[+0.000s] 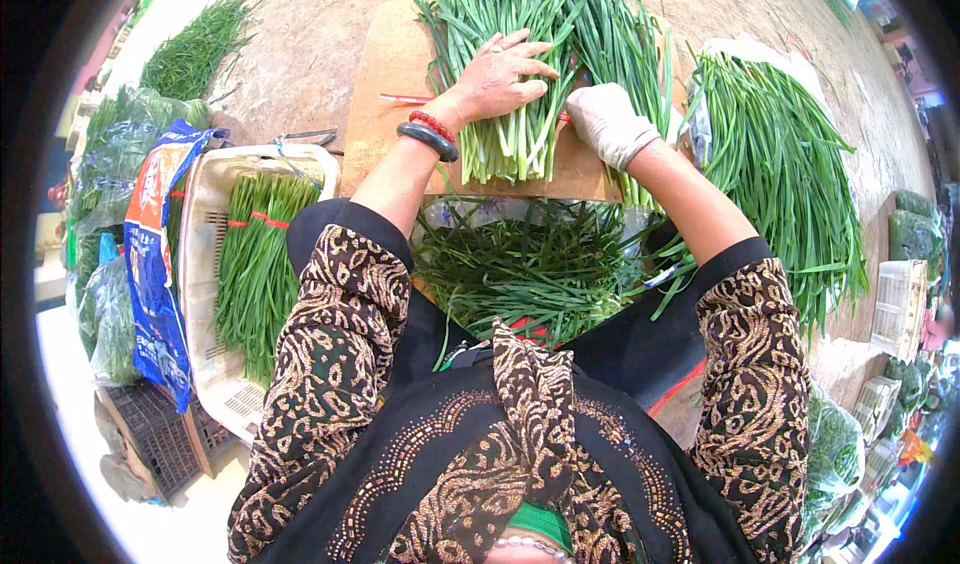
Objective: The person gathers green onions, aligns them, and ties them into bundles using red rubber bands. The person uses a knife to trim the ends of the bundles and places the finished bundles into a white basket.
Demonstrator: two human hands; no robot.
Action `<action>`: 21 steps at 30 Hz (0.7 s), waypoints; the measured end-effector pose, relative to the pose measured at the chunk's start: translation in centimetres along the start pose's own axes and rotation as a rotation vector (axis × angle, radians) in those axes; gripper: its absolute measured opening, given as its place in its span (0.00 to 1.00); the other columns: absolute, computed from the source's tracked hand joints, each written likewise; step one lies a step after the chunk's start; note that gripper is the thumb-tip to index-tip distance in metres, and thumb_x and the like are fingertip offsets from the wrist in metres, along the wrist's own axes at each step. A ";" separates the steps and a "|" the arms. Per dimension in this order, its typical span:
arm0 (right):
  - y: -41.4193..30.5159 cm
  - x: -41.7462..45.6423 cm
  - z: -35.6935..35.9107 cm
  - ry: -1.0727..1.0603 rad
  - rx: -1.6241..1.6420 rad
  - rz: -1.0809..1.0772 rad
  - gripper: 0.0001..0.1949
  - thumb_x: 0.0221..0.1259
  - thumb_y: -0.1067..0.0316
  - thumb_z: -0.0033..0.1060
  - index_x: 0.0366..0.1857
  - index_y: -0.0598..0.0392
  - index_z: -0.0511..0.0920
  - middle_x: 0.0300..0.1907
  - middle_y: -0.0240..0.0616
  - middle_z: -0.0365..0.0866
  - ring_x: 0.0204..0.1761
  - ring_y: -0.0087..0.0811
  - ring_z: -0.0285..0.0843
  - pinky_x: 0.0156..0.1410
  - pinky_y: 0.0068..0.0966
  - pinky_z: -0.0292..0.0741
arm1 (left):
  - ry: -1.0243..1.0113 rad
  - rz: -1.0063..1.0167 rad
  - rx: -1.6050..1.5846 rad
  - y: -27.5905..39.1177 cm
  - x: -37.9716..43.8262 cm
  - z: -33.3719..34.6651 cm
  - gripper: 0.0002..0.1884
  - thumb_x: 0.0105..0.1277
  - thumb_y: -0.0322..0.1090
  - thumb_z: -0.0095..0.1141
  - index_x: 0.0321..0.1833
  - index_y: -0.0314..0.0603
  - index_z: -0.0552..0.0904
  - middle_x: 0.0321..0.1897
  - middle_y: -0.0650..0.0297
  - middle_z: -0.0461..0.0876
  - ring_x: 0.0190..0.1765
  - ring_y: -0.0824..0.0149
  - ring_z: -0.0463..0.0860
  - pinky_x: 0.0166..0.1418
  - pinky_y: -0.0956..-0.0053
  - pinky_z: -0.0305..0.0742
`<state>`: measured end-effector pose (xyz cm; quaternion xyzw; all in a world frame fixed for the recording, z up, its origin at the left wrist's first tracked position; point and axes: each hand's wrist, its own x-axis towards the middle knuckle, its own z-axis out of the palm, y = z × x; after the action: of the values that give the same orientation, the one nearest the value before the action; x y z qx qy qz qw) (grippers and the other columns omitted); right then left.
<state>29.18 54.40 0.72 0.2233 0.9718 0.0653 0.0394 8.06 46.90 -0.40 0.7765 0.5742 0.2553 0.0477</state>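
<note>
A bunch of garlic chives [502, 133] lies on a wooden board [382, 136], its pale cut ends towards me. My left hand [501, 76], bare with a red bead bracelet and a dark bangle at the wrist, rests on top of it, fingers spread. A red tie strip [405, 99] sticks out left of the bunch; its middle is hidden beneath the stalks. At the right side, red shows by the fingertips of my right hand [611, 125], which wears a white glove and is closed on the strip. More loose chives [626, 46] lie just beyond that hand.
A white plastic basket [202, 264] at left holds tied chive bunches [259, 264]. Beside it hangs a blue printed bag [157, 279]. A large chive pile [772, 174] stands at right. Loose leaves [525, 264] lie between my legs. Dark crates [154, 433] stand at lower left.
</note>
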 end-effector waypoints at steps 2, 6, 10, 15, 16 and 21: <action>0.1 0.1 0.5 0.069 -0.004 -0.024 0.04 0.53 0.68 0.64 0.25 0.53 0.87 0.27 0.48 0.88 0.33 0.49 0.90 0.40 0.40 0.85 | 0.000 0.000 -0.002 0.0 0.2 0.2 0.18 0.66 0.47 0.56 0.55 0.63 0.90 0.75 0.64 0.75 0.81 0.50 0.63 0.85 0.46 0.49; 1.2 -0.3 -1.5 -0.059 0.119 0.064 0.08 0.55 0.63 0.64 0.31 0.55 0.88 0.31 0.50 0.88 0.37 0.52 0.89 0.45 0.43 0.85 | 0.004 -0.009 -0.011 -0.2 -0.1 0.3 0.18 0.66 0.47 0.55 0.55 0.64 0.90 0.74 0.65 0.75 0.81 0.50 0.62 0.85 0.46 0.49; 2.7 0.4 -1.8 -0.099 0.335 0.132 0.11 0.60 0.58 0.67 0.40 0.51 0.88 0.40 0.49 0.90 0.45 0.50 0.89 0.53 0.43 0.83 | -0.057 -0.024 0.032 0.6 0.0 -0.4 0.18 0.68 0.43 0.57 0.59 0.58 0.89 0.76 0.63 0.73 0.82 0.50 0.61 0.85 0.49 0.49; 1.9 -0.3 -1.5 -0.073 0.185 -0.002 0.08 0.59 0.63 0.67 0.36 0.55 0.88 0.37 0.49 0.90 0.41 0.49 0.90 0.47 0.41 0.85 | -0.065 -0.032 0.042 0.6 -0.1 -0.5 0.18 0.68 0.43 0.58 0.59 0.59 0.89 0.76 0.63 0.73 0.82 0.50 0.60 0.85 0.49 0.49; 1.8 -0.4 -1.0 -0.044 0.090 0.009 0.08 0.61 0.65 0.63 0.35 0.55 0.88 0.35 0.49 0.90 0.39 0.49 0.90 0.45 0.41 0.85 | -0.068 -0.034 0.036 0.7 0.0 -0.5 0.18 0.68 0.43 0.58 0.59 0.59 0.89 0.76 0.64 0.73 0.82 0.50 0.60 0.85 0.48 0.49; 1.4 -0.6 -1.2 -0.005 -0.061 0.014 0.10 0.64 0.70 0.55 0.32 0.55 0.88 0.31 0.49 0.89 0.35 0.47 0.91 0.41 0.42 0.85 | 0.000 -0.001 0.030 0.0 -0.2 -0.1 0.17 0.67 0.47 0.56 0.56 0.62 0.90 0.75 0.65 0.75 0.81 0.51 0.63 0.85 0.47 0.50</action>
<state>30.21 55.30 2.09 0.2290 0.9676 0.0945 0.0479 8.00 46.71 -0.39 0.7768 0.5783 0.2465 0.0361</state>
